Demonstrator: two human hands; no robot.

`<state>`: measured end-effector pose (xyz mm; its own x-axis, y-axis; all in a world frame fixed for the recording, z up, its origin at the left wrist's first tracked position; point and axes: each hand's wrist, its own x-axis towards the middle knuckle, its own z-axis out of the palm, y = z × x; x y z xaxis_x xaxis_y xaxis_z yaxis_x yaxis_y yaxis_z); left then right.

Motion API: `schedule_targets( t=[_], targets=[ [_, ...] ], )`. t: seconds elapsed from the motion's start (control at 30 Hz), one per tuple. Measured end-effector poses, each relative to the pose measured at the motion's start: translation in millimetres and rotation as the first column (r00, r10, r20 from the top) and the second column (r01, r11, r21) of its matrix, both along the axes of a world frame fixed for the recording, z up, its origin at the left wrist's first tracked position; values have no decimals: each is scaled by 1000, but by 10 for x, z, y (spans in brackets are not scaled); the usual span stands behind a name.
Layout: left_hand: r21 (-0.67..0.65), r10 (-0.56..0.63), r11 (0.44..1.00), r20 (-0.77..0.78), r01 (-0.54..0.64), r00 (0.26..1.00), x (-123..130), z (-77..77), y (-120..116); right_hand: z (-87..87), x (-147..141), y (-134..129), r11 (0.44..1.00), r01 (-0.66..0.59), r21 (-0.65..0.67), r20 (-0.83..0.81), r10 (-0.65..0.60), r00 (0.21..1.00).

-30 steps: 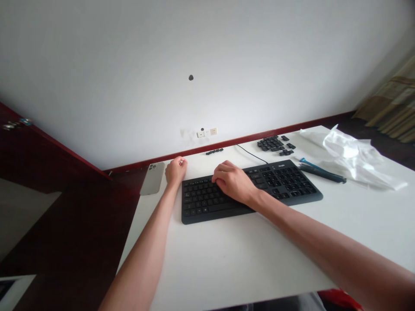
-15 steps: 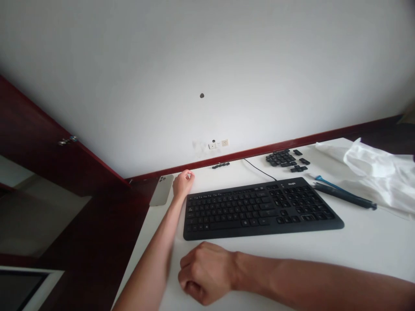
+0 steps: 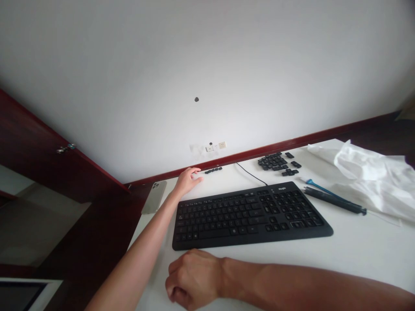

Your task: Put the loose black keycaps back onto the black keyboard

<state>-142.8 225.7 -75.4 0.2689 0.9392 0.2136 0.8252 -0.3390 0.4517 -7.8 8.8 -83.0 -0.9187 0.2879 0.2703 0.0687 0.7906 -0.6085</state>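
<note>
A black keyboard lies on the white table, with keycaps off its right-hand part. Beyond its upper left corner is my left hand, fingers apart and holding nothing, close to a short row of black keycaps. My right hand rests curled into a fist below the keyboard's near left edge; whatever its fingers may hold is hidden. Behind the keyboard's right part sits a cluster of loose black keycaps, a few more beside it.
A phone lies at the table's left edge. On the right are a blue-handled brush, a dark slim tool and a crumpled white sheet. The keyboard's cable runs back toward the wall.
My left hand has opened from a closed shape and reached nearer the short row of keycaps. My right hand stays curled. The view has shifted slightly.
</note>
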Motion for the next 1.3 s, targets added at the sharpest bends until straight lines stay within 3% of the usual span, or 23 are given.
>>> schedule_targets(
  t=[0.1, 0.47, 0.93, 1.07, 1.3],
  targets=[
    [-15, -64, 998, -19, 64, 998, 132, 4, 92, 14, 6, 10, 1000, -9, -12, 8, 9, 1000],
    [-67, -83, 995, -37, 81, 996, 301, 14, 284, -13, -10, 11, 1000, -3, -6, -7, 3, 1000],
    [-35, -43, 998, 27, 44, 999, 432, 2, 200, -5, -8, 14, 1000, -14, 12, -1, 14, 1000],
    [-8, -45, 999, 59, 45, 997, 292, 24, 25, -13, -1, 15, 1000, -16, 19, -1, 16, 1000],
    [103, 25, 993, 329, -63, 944, 101, 140, -661, 18, 12, 4, 989, -8, 150, -35, 13, 999]
  ],
)
